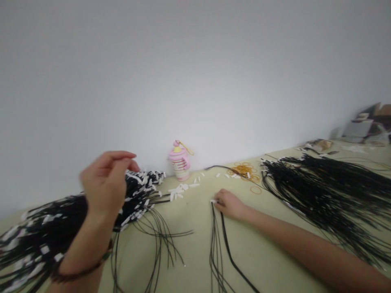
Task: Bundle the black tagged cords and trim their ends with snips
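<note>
My left hand (pixel 105 179) is raised over the left-hand pile of black cables (pixel 131 199) with white ends. Its fingers are loosely curled, the tips slightly apart, and nothing shows between them. At the middle of the table, my right hand (pixel 227 203) is closed on a few thin black cables (pixel 214 232), whose white end piece (pixel 213 201) sticks out at the fingertips. A thicker black strand (pixel 226 244) also runs down from under this hand. The fingers hide part of the cables. Loose white pieces (pixel 180 189) lie between my hands, farther back.
Against the wall stands a pink and white cup (pixel 180 162) with a yellow strap. Yellow rubber bands (pixel 243 169) lie heaped behind my right hand. A second pile of black cables (pixel 317 191) spreads on the right. Boxes and bags (pixel 359 128) are at the far right.
</note>
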A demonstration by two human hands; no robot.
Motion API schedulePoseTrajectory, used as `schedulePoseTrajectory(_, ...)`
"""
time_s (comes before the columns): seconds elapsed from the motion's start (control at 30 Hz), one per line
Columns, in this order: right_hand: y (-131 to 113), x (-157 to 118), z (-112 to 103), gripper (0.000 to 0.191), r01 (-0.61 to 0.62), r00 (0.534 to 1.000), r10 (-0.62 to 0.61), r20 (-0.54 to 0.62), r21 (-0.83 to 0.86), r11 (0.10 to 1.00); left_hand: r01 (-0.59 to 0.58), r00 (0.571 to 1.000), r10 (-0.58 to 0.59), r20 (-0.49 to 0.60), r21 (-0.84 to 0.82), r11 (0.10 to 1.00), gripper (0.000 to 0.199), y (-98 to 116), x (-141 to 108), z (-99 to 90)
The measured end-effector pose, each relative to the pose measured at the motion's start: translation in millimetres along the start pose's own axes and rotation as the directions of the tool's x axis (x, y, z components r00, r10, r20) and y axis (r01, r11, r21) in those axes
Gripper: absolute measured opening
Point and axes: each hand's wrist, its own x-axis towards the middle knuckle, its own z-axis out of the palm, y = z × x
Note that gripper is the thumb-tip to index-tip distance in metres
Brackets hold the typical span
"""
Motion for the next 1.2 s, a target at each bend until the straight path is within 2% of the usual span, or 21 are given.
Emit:
schedulePoseTrajectory(0.07,0.3,-1.1,1.3,0.022,-0.017,1.0,0.019,-0.018,0.112,0.994,0.062,0.975,-0.067,0.212,0.03,0.998,0.019,-10.1,-3.8,20.3)
schedulePoseTrajectory(0.1,-0.6,-0.8,2.6,0.023,-0.019,0.999,0.024,-0.027,0.183,0.983,0.095,0.937,-0.106,0.332,0.051,0.994,0.02,-15.1,-9.4,32.3)
schedulePoseTrajectory(0.13,-2.4,-0.2,4.7,0.024,-0.017,0.999,0.026,-0.033,0.259,0.966,0.12,0.872,-0.142,0.469,0.077,0.99,0.02,-19.9,-17.4,44.7)
schedulePoseTrajectory(0.2,-8.0,1.2,10.3,0.029,-0.008,0.999,0.023,-0.033,0.411,0.912,0.142,0.671,-0.187,0.718,0.123,0.982,0.019,-28.9,-38.6,68.1)
schedulePoseTrajectory(0.23,-11.4,1.5,13.4,0.032,-0.004,0.999,0.019,-0.027,0.476,0.879,0.152,0.574,-0.204,0.793,0.142,0.978,0.021,-33.1,-50.3,78.3)
schedulePoseTrajectory(0.27,-14.8,1.6,16.5,0.036,-0.002,1.0,0.015,-0.02,0.533,0.846,0.161,0.499,-0.22,0.838,0.16,0.974,0.024,-37.2,-61.5,86.9)
schedulePoseTrajectory(0.3,-18.0,1.3,19.2,0.039,-0.002,1.0,0.013,-0.014,0.579,0.815,0.171,0.444,-0.238,0.864,0.18,0.969,0.026,-41.3,-71.5,94.0)
schedulePoseTrajectory(0.37,-23.0,0.1,23.8,0.044,-0.006,1.0,0.022,-0.016,0.65,0.76,0.194,0.36,-0.274,0.892,0.216,0.957,0.026,-49.8,-85.5,103.5)
schedulePoseTrajectory(0.5,-27.5,-2.3,30.1,0.049,-0.018,0.999,0.047,-0.018,0.743,0.669,0.247,0.244,-0.317,0.916,0.258,0.934,0.022,-68.8,-91.4,108.9)
schedulePoseTrajectory(0.6,-29.9,-3.6,32.7,0.047,-0.004,0.999,0.038,-0.026,0.779,0.628,0.298,0.178,-0.311,0.933,0.25,0.921,0.026,-80.2,-89.8,107.3)
schedulePoseTrajectory(0.67,-31.7,-4.6,32.7,0.038,0.005,0.999,0.033,-0.033,0.777,0.629,0.348,0.166,-0.306,0.937,0.235,0.908,0.027,-83.8,-90.3,106.1)
schedulePoseTrajectory(0.73,-32.8,-5.7,31.6,0.03,0.001,0.999,0.03,-0.027,0.762,0.648,0.401,0.194,-0.311,0.93,0.214,0.891,0.027,-84.6,-91.7,106.1)
schedulePoseTrajectory(0.8,-32.8,-7.1,30.3,0.023,-0.007,1.0,0.024,-0.012,0.74,0.673,0.445,0.25,-0.324,0.913,0.189,0.876,0.026,-83.3,-93.0,107.4)
schedulePoseTrajectory(0.93,-31.8,-10.3,28.9,0.011,0.002,1.0,-0.009,0.006,0.699,0.715,0.504,0.4,-0.347,0.848,0.112,0.856,0.027,-78.1,-95.5,110.8)
schedulePoseTrajectory(1.0,-32.1,-10.6,27.4,0.01,0.002,0.998,-0.044,0.043,0.693,0.721,0.525,0.449,-0.352,0.821,0.076,0.847,0.027,-74.8,-97.8,112.5)
schedulePoseTrajectory(1.07,-32.9,-9.6,24.6,0.012,-0.009,0.992,-0.082,0.097,0.699,0.715,0.542,0.469,-0.354,0.809,0.053,0.839,0.025,-71.5,-100.8,114.6)
schedulePoseTrajectory(1.2,-34.7,-6.4,18.9,0.02,-0.035,0.982,-0.109,0.152,0.724,0.689,0.568,0.484,-0.343,0.805,0.009,0.823,0.023,-65.3,-104.5,117.9)
